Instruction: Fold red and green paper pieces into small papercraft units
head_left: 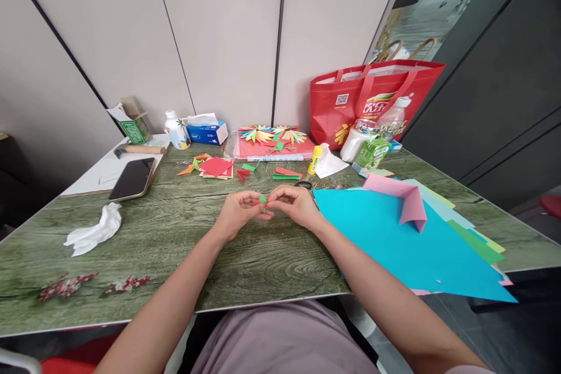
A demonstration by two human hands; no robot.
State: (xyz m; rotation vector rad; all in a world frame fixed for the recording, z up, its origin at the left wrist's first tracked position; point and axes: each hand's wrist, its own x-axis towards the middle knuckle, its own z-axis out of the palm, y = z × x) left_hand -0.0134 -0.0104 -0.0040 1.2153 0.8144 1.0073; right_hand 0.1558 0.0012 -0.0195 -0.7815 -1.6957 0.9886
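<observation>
Above the middle of the table, my left hand [240, 212] pinches a small green and red folded paper piece [262, 199]. Fingertips of my right hand [294, 204] are closed on the red part of the same piece. Just beyond the hands lie folded green and red paper strips [287, 177], a small red folded piece [242, 175] and a green one [251, 167]. Black-handled scissors [303, 185] rest behind my right hand. A stack of red and cream paper squares [217, 167] sits to the left, with orange and green folded pieces [193, 165] beside it.
Large blue paper sheets [377, 234] cover the right side. A yellow glue stick [314, 160], a jar [356, 141] and a red bag [333, 105] stand behind. Multicoloured paper fans [256, 134] lie at the back. To the left are a phone [132, 178], a hammer [142, 149] and a crumpled tissue [95, 230].
</observation>
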